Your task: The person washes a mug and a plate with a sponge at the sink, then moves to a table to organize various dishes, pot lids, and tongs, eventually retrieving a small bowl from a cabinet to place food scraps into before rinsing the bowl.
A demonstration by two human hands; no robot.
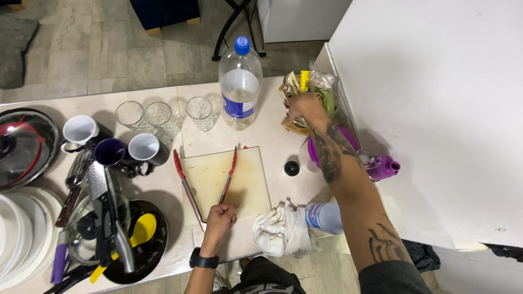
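Note:
My left hand [220, 219] rests flat on the near edge of a pale cutting board [246, 182], fingers together, holding nothing. Red-tipped metal tongs [188, 188] lie spread across the board just beyond its fingertips. My right hand [305, 109] reaches far across the counter into a woven basket [287, 126] stuffed with packets and a yellow item [304, 79]. Its fingers are buried among the contents, so its grip is hidden. A purple bowl [311, 149] sits under my forearm.
A large clear bottle with a blue cap [239, 84], three glasses [163, 115] and mugs [143, 148] stand behind the board. Left are stacked plates [16, 234], a pot lid [22, 147], a pan with knife and utensils [122, 239]. A crumpled cloth [280, 228] lies near the front edge.

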